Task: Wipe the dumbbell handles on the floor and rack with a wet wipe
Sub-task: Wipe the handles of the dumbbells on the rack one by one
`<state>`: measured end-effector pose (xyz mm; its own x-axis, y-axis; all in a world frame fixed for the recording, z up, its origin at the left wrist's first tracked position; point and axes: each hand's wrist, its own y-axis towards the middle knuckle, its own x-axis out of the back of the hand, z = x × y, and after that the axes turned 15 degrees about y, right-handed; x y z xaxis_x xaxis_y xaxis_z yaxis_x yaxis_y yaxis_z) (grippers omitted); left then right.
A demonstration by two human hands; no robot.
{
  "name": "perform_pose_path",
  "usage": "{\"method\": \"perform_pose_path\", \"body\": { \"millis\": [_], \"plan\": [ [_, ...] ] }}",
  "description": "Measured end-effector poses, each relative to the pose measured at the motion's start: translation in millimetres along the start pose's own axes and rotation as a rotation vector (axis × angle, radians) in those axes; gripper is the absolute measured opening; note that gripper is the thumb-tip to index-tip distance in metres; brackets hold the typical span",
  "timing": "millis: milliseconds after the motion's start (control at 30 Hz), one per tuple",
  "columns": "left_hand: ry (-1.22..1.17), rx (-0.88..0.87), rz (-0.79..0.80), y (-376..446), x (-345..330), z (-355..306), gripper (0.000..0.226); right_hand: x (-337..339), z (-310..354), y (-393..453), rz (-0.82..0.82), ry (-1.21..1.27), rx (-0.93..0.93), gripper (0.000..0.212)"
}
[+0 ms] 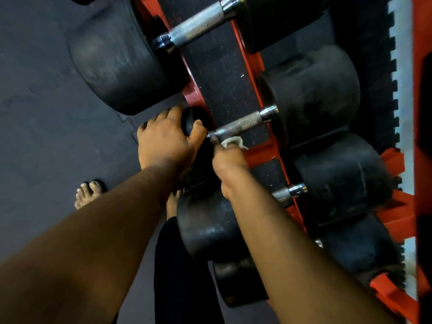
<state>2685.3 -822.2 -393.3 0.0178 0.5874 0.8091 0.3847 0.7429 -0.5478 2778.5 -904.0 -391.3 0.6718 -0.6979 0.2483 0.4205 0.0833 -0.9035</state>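
One knurled steel handle (black rubber ends) lies across the orange rack, rail to rail; right hand pinches a white wipe beneath it, left hand cups its near head.

A crumpled white wet wipe presses against the near end of a knurled steel dumbbell handle on an orange rack. The handle runs diagonally between two round black rubber heads. Further up the rack lies a larger dumbbell with a thicker knurled handle; below, another handle shows partly.
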Motion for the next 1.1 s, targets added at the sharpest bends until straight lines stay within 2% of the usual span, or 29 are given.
{"method": "perform_pose_path", "body": {
  "millis": [67, 167, 233, 300, 333, 367, 433, 467, 533, 667, 800, 900, 1000, 1100],
  "plan": [
    [0.010, -0.006, 0.001, 0, -1, 1, 0.060, 11, 0, -8, 0.041, -0.153, 0.073, 0.016],
    [0.015, -0.010, 0.000, 1, -1, 1, 0.061, 31, 15, -21, 0.132, -0.242, 0.217, 0.026],
    [0.025, -0.006, 0.001, 1, 0, 1, 0.063, 41, 32, -25, 0.114, -0.255, 0.463, 0.025],
    [0.022, -0.005, 0.013, 3, 0, 1, 0.064, 46, 48, -20, -0.009, -0.556, 0.814, 0.034],
    [0.021, 0.002, 0.015, 2, 0, 2, 0.065, 45, 52, -15, -0.034, -0.783, 0.968, 0.048],
    [0.023, 0.009, 0.016, 2, 0, 2, 0.066, 42, 55, -8, 0.011, -1.056, 1.035, 0.059],
    [0.022, 0.011, -0.003, 1, 1, 1, 0.065, 34, 49, 3, 0.177, -1.515, 1.010, 0.064],
    [0.020, 0.006, -0.018, 0, 0, 1, 0.062, 33, 42, 7, 0.238, -1.656, 0.969, 0.064],
    [0.002, -0.015, -0.051, -1, -1, 2, 0.059, 39, 28, 5, 0.296, -1.775, 0.950, 0.070],
    [-0.014, -0.043, -0.089, -15, -9, 7, 0.064, 70, 13, -7, 0.329, -1.800, 1.011, 0.075],
    [-0.057, -0.040, -0.132, -55, -22, 5, 0.068, 87, 1, -16, 0.396, -1.794, 0.900, 0.074],
    [-0.038, -0.086, -0.114, -101, -36, -4, 0.078, 100, -18, -23, 0.378, -1.689, 0.848, 0.079],
    [-0.061, -0.126, -0.045, -140, -46, -16, 0.083, 121, -47, -26, 0.316, -1.636, 0.839, 0.079],
    [-0.034, -0.163, 0.122, -168, -56, -24, 0.078, 141, -74, -35, 0.323, -1.665, 0.762, 0.076]
  ]
}}
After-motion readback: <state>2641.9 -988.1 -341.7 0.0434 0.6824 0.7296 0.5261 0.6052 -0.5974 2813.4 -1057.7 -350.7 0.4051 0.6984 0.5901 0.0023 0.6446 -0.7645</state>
